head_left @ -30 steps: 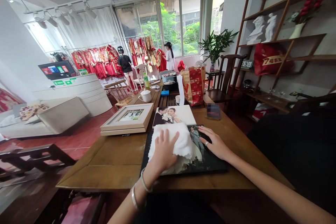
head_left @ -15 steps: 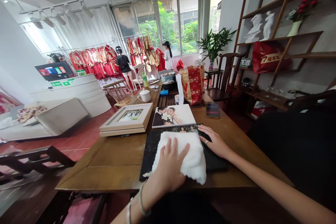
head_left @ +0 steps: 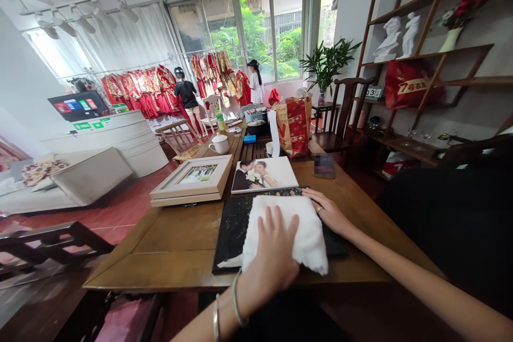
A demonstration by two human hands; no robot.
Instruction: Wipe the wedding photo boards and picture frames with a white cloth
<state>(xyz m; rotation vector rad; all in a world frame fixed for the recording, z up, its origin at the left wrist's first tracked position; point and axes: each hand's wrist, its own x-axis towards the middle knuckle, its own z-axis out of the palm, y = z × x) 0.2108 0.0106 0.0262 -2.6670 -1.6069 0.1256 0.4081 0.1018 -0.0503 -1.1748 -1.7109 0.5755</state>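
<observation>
A white cloth (head_left: 310, 224) lies spread over a dark photo panel (head_left: 230, 224) at the near edge of the wooden table. My left hand (head_left: 274, 248) presses flat on the cloth with its fingers spread. At the panel's upper right my right hand (head_left: 328, 211) rests with its fingers stretched out, touching the surface beside the cloth. The cloth hides most of the panel's picture. Just beyond it lies a light wedding photo panel (head_left: 276, 179). Stacked picture frames (head_left: 192, 179) sit to the left of that.
Behind the photos stand a white lidded cup (head_left: 219, 144), a red and tan paper bag (head_left: 294, 125) and a blue box (head_left: 249, 139). A small dark item (head_left: 324, 165) lies on the table's right side. Two people are by the clothes racks at the back.
My left hand has slid the white cloth to the right across the dark panel, uncovering more of its left side. My right hand stays at about the same place.
</observation>
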